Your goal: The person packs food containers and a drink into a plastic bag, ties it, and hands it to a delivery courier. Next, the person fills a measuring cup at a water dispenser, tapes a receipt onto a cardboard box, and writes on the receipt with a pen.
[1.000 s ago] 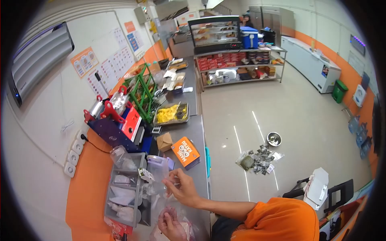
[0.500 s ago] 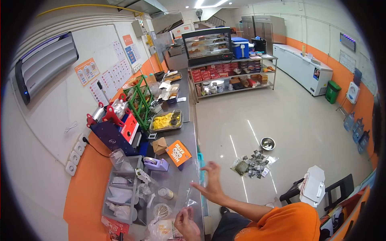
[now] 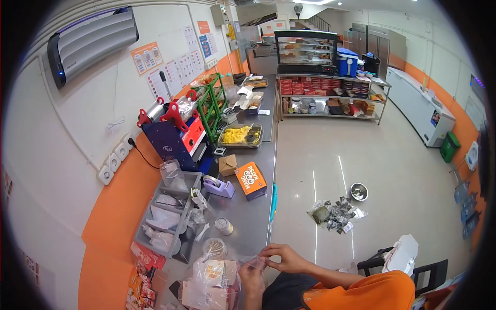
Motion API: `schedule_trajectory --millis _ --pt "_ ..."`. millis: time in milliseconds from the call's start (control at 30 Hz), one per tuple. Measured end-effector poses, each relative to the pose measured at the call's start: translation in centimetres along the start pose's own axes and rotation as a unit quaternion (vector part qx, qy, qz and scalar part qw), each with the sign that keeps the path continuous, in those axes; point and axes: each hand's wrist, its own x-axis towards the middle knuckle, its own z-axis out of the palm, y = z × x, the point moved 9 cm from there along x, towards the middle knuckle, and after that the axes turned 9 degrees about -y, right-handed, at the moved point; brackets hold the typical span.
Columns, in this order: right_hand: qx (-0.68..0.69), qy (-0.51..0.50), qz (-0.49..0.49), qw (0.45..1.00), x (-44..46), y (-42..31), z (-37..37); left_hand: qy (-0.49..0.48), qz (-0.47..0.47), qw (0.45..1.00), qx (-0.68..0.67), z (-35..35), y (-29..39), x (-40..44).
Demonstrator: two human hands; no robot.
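Observation:
Near the front edge of the steel counter, my left hand (image 3: 252, 277) and my right hand (image 3: 285, 258) meet, fingers pinched together. Both grip a thin piece of clear plastic (image 3: 251, 262), which looks like a small bag; its exact shape is hard to make out. Just left of my hands, a clear plastic bag (image 3: 199, 276) lies around a carton with orange print (image 3: 214, 272). Beyond it are a tub of thin wooden sticks (image 3: 214, 248) and a pale can (image 3: 223, 226).
A grey divided bin (image 3: 165, 219) with plastic bags lines the wall side. Further along the counter (image 3: 245, 214) stand a lilac tape dispenser (image 3: 219, 187), an orange box (image 3: 251, 181), a blue-and-red sealing machine (image 3: 178, 137) and a tray of yellow food (image 3: 240, 135). A metal bowl (image 3: 359, 191) sits on the floor.
My right hand has come down from above the counter edge to meet my left, its spread fingers now pinched. The camera view has turned, shifting the scene rightward.

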Motion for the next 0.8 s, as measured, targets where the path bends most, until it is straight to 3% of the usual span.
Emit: schedule_trajectory --millis 133,200,300,367,467,500,567,633,667,700,800 --pt "0.138 -0.058 0.055 0.987 -0.1 3.7 1.1 -0.008 -0.018 0.999 -0.034 -1.6 -0.1 -0.4" --pt "0.200 -0.049 0.087 0.975 -0.2 6.0 1.4 0.010 0.000 0.999 -0.047 -2.6 -0.3 -0.7" --pt "0.317 0.025 0.208 0.925 -1.5 10.1 1.1 0.046 0.026 0.999 0.006 -3.7 0.0 -1.1" --pt "0.253 0.021 0.168 0.952 -1.5 9.3 1.1 0.070 0.009 0.990 0.125 -3.2 0.4 -1.1" --pt "0.106 -0.043 0.136 0.984 -0.6 4.5 1.6 0.033 0.042 0.979 0.198 -1.4 1.5 -1.2" --pt "0.072 -0.018 0.145 0.987 -0.6 4.7 0.2 0.049 0.072 0.966 0.242 -1.9 1.7 -1.0" --pt "0.010 0.005 0.155 0.988 -0.2 5.7 -1.8 0.105 0.128 0.929 0.330 -4.0 1.8 -1.1" --pt "-0.060 0.047 0.091 0.993 -0.6 5.2 -2.0 0.128 0.165 0.910 0.358 -0.9 3.3 -1.9" --pt "-0.093 0.064 0.067 0.991 -0.6 4.2 -1.2 0.113 0.188 0.852 0.476 0.2 3.9 -2.2" --pt "-0.127 0.082 0.041 0.988 -0.5 3.0 -0.6 0.094 0.182 0.897 0.392 0.2 3.6 -1.7" --pt "-0.149 0.053 -0.007 0.987 0.1 0.9 2.1 0.065 0.116 0.929 0.345 -0.3 1.7 -1.0"
